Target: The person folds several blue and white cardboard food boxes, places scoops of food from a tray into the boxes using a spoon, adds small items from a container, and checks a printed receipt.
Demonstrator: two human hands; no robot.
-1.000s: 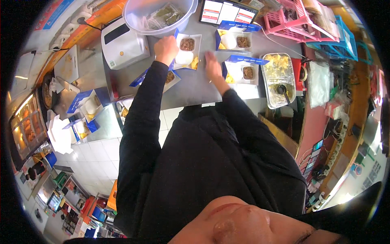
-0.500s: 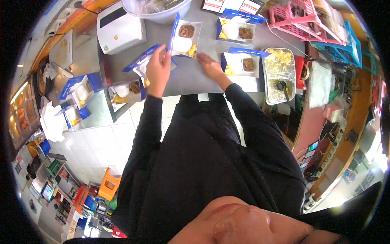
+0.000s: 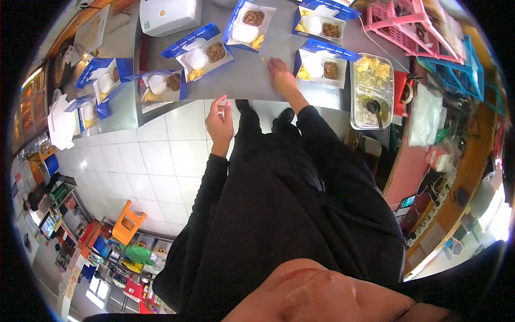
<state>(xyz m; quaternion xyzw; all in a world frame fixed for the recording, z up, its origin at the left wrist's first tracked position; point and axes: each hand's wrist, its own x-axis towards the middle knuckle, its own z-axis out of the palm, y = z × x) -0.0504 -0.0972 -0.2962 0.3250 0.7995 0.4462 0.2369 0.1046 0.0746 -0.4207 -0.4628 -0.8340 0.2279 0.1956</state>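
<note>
My left hand (image 3: 219, 126) hangs in front of the table's near edge, over the floor, with fingers loosely bent, thumb apart and nothing in it. My right hand (image 3: 282, 78) rests low on the steel tabletop (image 3: 236, 86), fingers stretched forward, near a small yellow crumb (image 3: 263, 59). Blue-and-white meal boxes stand open on either side of it: a tilted box (image 3: 206, 63) beyond my left hand, an upper middle box (image 3: 247, 35), and a right box (image 3: 322, 80). Each holds a white rice mound, brown minced-looking food and yellow pieces.
A foil tray (image 3: 357, 102) of yellow food with a black spoon (image 3: 374, 109) sits at the right. Pink basket (image 3: 399, 32) and blue basket (image 3: 456, 75) stand beyond. More meal boxes (image 3: 161, 87) line the left; a white appliance (image 3: 170, 16) is behind.
My left hand has drawn back from the tilted box toward my body, off the table. My right hand stays on the tabletop. The whole view has shifted, showing more floor.
</note>
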